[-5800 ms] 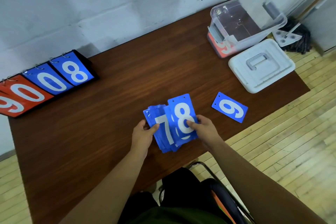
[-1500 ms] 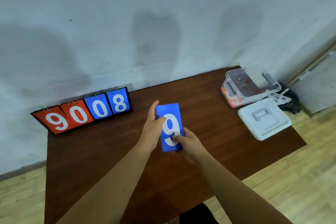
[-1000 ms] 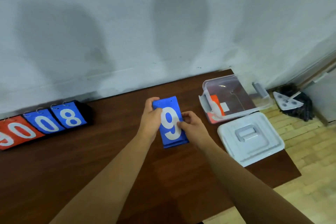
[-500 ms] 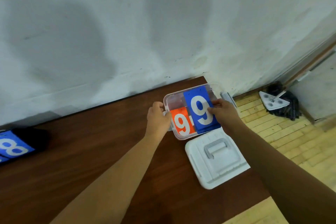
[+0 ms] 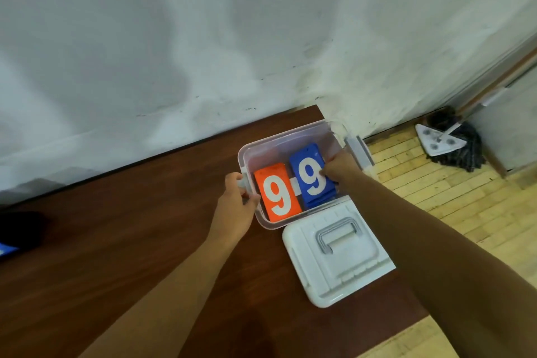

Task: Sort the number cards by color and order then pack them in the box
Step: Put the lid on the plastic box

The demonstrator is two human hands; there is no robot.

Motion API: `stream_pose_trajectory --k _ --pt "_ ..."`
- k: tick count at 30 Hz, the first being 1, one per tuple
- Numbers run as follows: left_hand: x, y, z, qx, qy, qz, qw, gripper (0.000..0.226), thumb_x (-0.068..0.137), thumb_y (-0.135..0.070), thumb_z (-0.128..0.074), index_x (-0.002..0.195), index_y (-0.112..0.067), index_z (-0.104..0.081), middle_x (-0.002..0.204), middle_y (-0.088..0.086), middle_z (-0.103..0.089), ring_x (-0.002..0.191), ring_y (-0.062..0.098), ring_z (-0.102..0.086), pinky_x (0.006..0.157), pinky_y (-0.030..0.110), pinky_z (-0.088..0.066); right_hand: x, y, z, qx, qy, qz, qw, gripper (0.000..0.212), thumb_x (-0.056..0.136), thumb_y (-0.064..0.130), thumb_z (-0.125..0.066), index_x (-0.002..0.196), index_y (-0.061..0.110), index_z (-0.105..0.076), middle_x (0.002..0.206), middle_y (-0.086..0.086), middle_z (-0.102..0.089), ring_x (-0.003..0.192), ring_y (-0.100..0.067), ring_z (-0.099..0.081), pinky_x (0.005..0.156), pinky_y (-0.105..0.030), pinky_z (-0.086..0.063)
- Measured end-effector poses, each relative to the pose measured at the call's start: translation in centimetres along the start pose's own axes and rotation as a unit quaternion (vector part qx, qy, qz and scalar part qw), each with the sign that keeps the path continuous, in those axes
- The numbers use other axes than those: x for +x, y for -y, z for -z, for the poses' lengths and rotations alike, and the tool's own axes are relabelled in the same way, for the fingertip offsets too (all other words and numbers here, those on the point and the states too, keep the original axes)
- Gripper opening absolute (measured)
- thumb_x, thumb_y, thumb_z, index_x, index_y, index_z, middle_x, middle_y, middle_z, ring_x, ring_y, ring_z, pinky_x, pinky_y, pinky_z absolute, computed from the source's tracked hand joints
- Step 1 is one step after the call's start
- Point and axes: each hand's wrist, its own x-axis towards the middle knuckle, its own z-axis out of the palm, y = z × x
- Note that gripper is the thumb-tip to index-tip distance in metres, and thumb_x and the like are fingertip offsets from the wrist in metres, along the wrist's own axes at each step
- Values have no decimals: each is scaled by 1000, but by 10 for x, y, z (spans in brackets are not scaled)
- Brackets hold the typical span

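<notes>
The blue card stack [image 5: 312, 183] has sunk into the clear plastic box [image 5: 279, 136]. The right hand [image 5: 338, 167] pinches its 3 o'clock edge; a tilted release may scramble the order.

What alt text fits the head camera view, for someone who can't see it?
A person's right hand holds a blue card stack, 9 on top, inside a clear box beside an orange stack, while the left hand grips the box's handle. Its white lid lies on the table.
</notes>
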Motion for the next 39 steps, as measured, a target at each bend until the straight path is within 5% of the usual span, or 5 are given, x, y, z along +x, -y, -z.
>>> stream_pose_trajectory --k 8,16,24,32,39 --pt "0 6 -2 19 -7 -6 1000 58 97 -29 -60 146 -24 -28 118 1 -62 92 7 -58 83 26 -50 -11 0 -14 -222 -43 106 968 19 95 15 -57 112 7 -56 95 -6 -61 93 -20 -64 82 -29 -55" --pt "-16 26 -5 -39 -82 53 994 35 101 -27 -53 133 -21 -43 119 -3 -58 103 14 -60 83 28 -51 -104 -22 8 -62 -201 256 944 16 94 16 -53 108 13 -59 107 -1 -57 98 -14 -55 86 -27 -49" --pt "-36 63 -80 -57 28 254 965 30 97 -40 -51 117 -18 -50 111 8 -63 99 25 -64 92 45 -54 -123 -108 16 26 -255 109 960 28 94 17 -53 120 11 -57 126 -4 -49 112 -21 -53 92 -31 -45" --pt "-39 58 -131 -127 51 264 955 42 93 -42 -55 120 -9 -53 109 8 -60 91 23 -63 88 46 -58 -69 -184 11 -151 -96 -39 983 74 94 50 -50 151 12 -22 155 -14 -29 140 -36 -32 113 -53 -30" --pt "-46 58 -141 -127 56 236 962 30 93 -34 -64 106 -8 -61 99 3 -59 90 20 -58 79 35 -45 -75 -197 -6 -89 -112 -36 989 55 97 37 -48 143 10 -33 133 -15 -51 118 -36 -53 96 -50 -47"
